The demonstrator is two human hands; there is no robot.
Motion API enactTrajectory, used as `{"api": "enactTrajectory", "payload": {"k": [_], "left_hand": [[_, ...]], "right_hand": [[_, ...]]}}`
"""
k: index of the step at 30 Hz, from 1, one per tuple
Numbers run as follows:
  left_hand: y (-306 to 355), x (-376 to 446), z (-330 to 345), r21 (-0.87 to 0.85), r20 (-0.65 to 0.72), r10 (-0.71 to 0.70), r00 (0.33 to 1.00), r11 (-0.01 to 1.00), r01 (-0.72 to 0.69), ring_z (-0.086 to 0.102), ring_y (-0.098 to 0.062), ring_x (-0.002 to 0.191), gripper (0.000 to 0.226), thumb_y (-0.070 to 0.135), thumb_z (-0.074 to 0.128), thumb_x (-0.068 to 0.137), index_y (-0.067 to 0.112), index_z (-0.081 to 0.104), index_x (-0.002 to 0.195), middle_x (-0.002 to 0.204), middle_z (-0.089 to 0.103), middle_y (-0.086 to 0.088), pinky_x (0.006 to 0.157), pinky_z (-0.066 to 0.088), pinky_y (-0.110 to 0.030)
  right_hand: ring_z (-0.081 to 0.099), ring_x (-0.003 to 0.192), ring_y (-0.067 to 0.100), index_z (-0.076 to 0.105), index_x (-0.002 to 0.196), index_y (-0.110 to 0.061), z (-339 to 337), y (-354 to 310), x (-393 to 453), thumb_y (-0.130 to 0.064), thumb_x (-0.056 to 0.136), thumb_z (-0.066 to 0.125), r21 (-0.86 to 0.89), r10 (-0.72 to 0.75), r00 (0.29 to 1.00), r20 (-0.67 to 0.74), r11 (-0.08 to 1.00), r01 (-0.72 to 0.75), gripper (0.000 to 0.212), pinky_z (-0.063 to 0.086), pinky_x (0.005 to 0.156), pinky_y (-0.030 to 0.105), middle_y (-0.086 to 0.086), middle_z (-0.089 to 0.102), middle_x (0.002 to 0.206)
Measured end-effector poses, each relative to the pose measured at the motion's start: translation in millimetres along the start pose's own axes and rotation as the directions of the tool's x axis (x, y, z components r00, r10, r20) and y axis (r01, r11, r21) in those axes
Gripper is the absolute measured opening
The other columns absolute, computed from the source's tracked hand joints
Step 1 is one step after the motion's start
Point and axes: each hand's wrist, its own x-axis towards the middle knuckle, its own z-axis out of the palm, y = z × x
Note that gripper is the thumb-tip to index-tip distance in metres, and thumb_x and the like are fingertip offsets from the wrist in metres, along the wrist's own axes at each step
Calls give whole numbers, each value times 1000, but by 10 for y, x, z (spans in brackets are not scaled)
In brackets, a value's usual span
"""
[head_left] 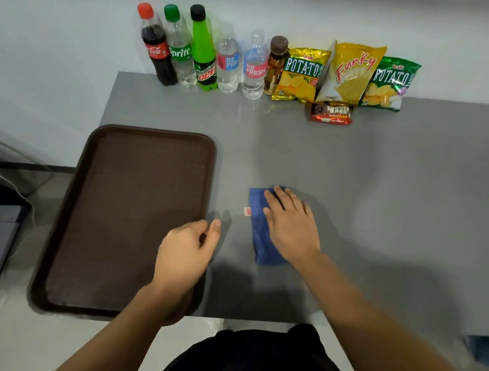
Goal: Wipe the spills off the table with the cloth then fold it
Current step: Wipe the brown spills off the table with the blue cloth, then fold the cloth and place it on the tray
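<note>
Two hands work beside the brown tray (122,219): the right hand (288,226) lies flat and spread on the folded blue cloth (257,239) just right of it, pinning it to the bench (384,197), while the left hand (185,252) hovers loosely curled and empty over the tray's edge.

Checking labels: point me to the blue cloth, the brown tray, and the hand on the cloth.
blue cloth (255,236): head view, exposed left edge.
brown tray (130,193): head view, bare inner floor.
right hand (290,223): head view, back of the hand, flat on the cloth.
</note>
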Motion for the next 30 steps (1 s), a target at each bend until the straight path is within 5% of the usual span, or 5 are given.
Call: {"api": "enactTrajectory", "payload": {"k": [9, 13, 19, 24, 30], "left_hand": [[-84, -167, -122, 84, 40, 121, 992, 989, -124, 41, -16, 51, 52, 38, 55, 104, 24, 33, 60, 54, 38, 4, 55, 28, -33], [-82, -210, -129, 27, 118, 54, 992, 998, -57, 50, -17, 58, 48, 44, 55, 103, 20, 41, 64, 60, 47, 1, 58, 40, -40], [-11, -281, -48, -207, 219, -120, 968, 964, 167, 67, -4, 89, 13, 35, 63, 101, 31, 70, 112, 96, 72, 9, 81, 52, -24], [-45, -293, 22, -492, 249, -231, 941, 806, 328, 65, 9, 100, 61, 20, 72, 97, 44, 42, 144, 120, 63, 9, 80, 49, -9], [-35, -306, -111, -754, 395, -256, 882, 458, 471, 68, -12, 121, 76, 39, 75, 87, 30, 37, 153, 132, 70, 1, 99, 52, -32]], "right_hand": [[50, 124, 28, 58, 135, -23, -339, 77, 192, -44, 101, 53, -155, -18, 996, 93, 987, 32, 39, 27, 107, 39, 1, 62, 134], [51, 121, 29, 61, 132, -24, -473, -23, 55, -40, 102, 55, -64, 10, 1000, 20, 998, -9, 35, 27, 103, 38, 0, 66, 130], [53, 116, 32, 66, 128, -21, -804, -203, -188, -37, 99, 61, 199, 83, 995, -60, 977, -70, 33, 31, 95, 40, 4, 70, 123], [56, 109, 32, 66, 125, -21, -1039, -442, -366, -37, 99, 61, 418, 118, 992, -44, 904, -89, 31, 36, 95, 41, 2, 70, 121], [65, 99, 19, 67, 118, -23, -1203, -887, -576, -36, 100, 61, 662, 145, 989, 18, 740, -120, 23, 50, 94, 41, -6, 71, 104]]}}
